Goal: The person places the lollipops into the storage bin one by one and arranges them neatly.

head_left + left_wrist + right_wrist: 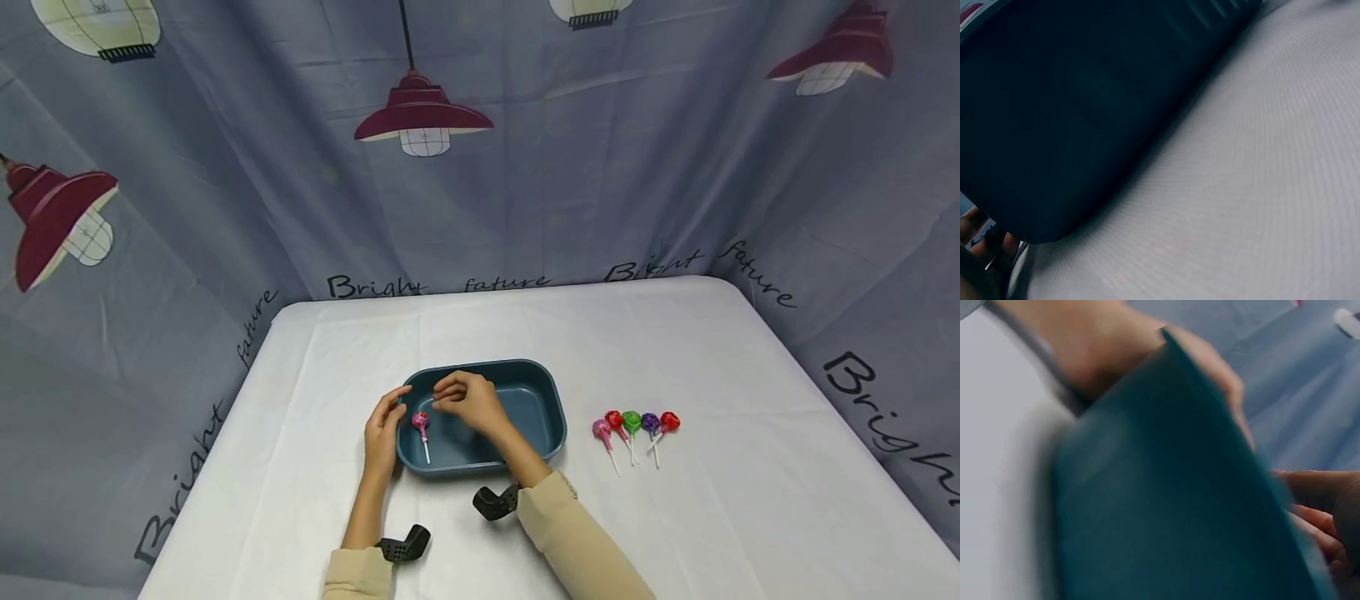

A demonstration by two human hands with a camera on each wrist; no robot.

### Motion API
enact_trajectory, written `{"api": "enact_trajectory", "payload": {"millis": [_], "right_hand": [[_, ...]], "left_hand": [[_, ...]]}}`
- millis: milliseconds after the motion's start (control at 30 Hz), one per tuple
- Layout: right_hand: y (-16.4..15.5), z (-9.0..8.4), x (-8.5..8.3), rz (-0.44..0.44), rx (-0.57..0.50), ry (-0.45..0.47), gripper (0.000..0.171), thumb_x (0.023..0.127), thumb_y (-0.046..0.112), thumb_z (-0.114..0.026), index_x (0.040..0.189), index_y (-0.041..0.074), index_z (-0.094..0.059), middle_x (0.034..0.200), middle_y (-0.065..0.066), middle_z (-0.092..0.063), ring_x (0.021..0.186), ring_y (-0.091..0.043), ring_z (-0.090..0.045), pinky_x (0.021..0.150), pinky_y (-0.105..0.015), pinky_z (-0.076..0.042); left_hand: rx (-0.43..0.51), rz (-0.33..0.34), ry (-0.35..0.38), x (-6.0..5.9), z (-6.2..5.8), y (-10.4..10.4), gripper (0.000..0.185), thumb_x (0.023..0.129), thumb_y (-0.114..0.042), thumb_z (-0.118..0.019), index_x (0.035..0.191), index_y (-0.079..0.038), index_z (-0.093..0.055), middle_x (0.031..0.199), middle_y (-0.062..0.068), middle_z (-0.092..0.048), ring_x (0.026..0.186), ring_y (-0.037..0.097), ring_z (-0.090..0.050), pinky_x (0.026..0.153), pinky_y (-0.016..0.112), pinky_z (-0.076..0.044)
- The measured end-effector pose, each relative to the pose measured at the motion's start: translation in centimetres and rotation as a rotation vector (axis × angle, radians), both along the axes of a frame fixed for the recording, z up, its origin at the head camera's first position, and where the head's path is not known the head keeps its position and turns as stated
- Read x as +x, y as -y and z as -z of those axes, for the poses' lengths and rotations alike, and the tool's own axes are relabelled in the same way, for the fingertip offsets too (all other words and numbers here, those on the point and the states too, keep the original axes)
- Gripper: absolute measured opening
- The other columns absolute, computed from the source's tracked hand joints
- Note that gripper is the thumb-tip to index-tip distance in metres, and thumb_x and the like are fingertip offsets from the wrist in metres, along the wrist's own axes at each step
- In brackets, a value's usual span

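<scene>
Overhead, from the head camera, a dark teal tray sat near the middle of the white-covered surface. The left hand lay at the tray's 9 o'clock edge, fingers lightly bent against the rim and thumb at the corner, its grip steadying the tray rather than closing round it. The right hand hovered over the tray's inside, fingers loosely curled and fingertips drawn together; whether that grip held anything could not be told. A pink lollipop lay inside the tray at its 9 o'clock end, stick pointing toward 6 o'clock, just beside both hands. At 3 o'clock from the tray, well apart, five more lollipops lay fanned in a row. Next, the left wrist view showed only the tray's dark outer wall resting on the cloth. Lastly, the blurred right wrist view showed the tray's rim close up, with fingers at 3 o'clock.
</scene>
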State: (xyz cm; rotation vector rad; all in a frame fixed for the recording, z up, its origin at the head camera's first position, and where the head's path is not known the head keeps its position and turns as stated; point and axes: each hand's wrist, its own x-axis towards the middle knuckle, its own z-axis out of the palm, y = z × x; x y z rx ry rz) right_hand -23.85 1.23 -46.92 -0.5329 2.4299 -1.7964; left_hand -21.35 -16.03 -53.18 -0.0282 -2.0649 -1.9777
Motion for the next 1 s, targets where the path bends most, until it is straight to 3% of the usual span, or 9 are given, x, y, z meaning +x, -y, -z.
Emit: {"api": "enact_trajectory", "payload": {"millis": [133,233,300,433,700,767,933,1000], "right_hand": [[-2.2,-1.2,0.6,-0.126,-0.180,0.135,0.032,0.082,0.005,-0.068,0.109,-0.008,-0.059,0.101,-0.019,-0.066,0.089,-0.023,-0.065,0.080,-0.032,-0.050],[-4.7,-2.2,1.3,-0.210,-0.279,0.230,0.037,0.083,0.007,-0.066,0.115,-0.009,-0.055,0.107,-0.022,-0.063,0.096,-0.027,-0.063,0.086,-0.036,-0.048],[-6.7,-2.9,1.9,-0.239,-0.295,0.245,0.038,0.085,0.007,-0.064,0.117,-0.009,-0.052,0.110,-0.024,-0.061,0.100,-0.031,-0.061,0.089,-0.037,-0.045],[-10.9,-3.4,3.1,-0.206,-0.320,0.230,0.040,0.087,0.008,-0.062,0.119,-0.011,-0.049,0.111,-0.022,-0.061,0.102,-0.031,-0.059,0.092,-0.033,-0.043],[-20.3,-2.2,5.3,0.038,-0.455,0.176,0.029,0.089,0.003,-0.057,0.117,-0.004,-0.051,0.106,-0.006,-0.064,0.096,-0.019,-0.062,0.081,-0.021,-0.047],[-22.9,-1.0,5.3,0.103,-0.504,0.142,0.030,0.089,0.004,-0.058,0.118,-0.001,-0.051,0.109,-0.006,-0.064,0.098,-0.018,-0.061,0.087,-0.024,-0.045],[-29.8,4.0,4.4,0.346,-0.618,0.105,0.041,0.087,0.010,-0.062,0.125,0.001,-0.052,0.115,-0.005,-0.063,0.103,-0.019,-0.058,0.084,-0.022,-0.046],[-31.3,4.9,4.6,0.428,-0.650,0.105,0.041,0.086,0.009,-0.064,0.125,0.003,-0.054,0.114,-0.003,-0.063,0.102,-0.018,-0.059,0.082,-0.022,-0.047]], "left_hand": [[0.008,0.008,-0.019,-0.1,0.0,0.0,0.028,0.093,-0.008,-0.048,0.118,-0.007,-0.061,0.125,0.007,-0.055,0.119,0.017,-0.043,0.093,0.018,-0.034],[0.005,0.028,-0.016,0.2,-1.0,-0.2,0.029,0.093,-0.005,-0.048,0.119,-0.003,-0.060,0.127,0.011,-0.054,0.119,0.019,-0.042,0.093,0.017,-0.034],[-0.001,0.032,-0.011,0.6,-1.7,-0.3,0.029,0.093,-0.003,-0.047,0.120,-0.001,-0.059,0.127,0.013,-0.053,0.119,0.020,-0.043,0.093,0.015,-0.034],[-0.022,0.018,-0.006,1.3,-2.7,-0.6,0.029,0.093,-0.001,-0.046,0.119,0.003,-0.058,0.127,0.015,-0.053,0.117,0.020,-0.043,0.092,0.014,-0.034],[-0.002,0.006,0.008,1.6,-2.3,-0.2,0.029,0.093,-0.001,-0.047,0.119,0.003,-0.058,0.126,0.015,-0.054,0.115,0.017,-0.044,0.091,0.014,-0.033],[0.022,0.007,0.005,1.2,-1.6,0.1,0.029,0.092,-0.001,-0.047,0.119,0.001,-0.059,0.126,0.015,-0.054,0.116,0.017,-0.044,0.092,0.014,-0.033],[0.051,0.011,-0.011,0.4,-0.1,0.2,0.028,0.093,-0.003,-0.049,0.118,-0.005,-0.061,0.125,0.009,-0.056,0.117,0.015,-0.044,0.094,0.017,-0.033],[0.042,0.007,-0.019,0.3,0.0,0.1,0.028,0.093,-0.005,-0.049,0.118,-0.006,-0.062,0.124,0.007,-0.057,0.116,0.014,-0.045,0.094,0.018,-0.033]]}}
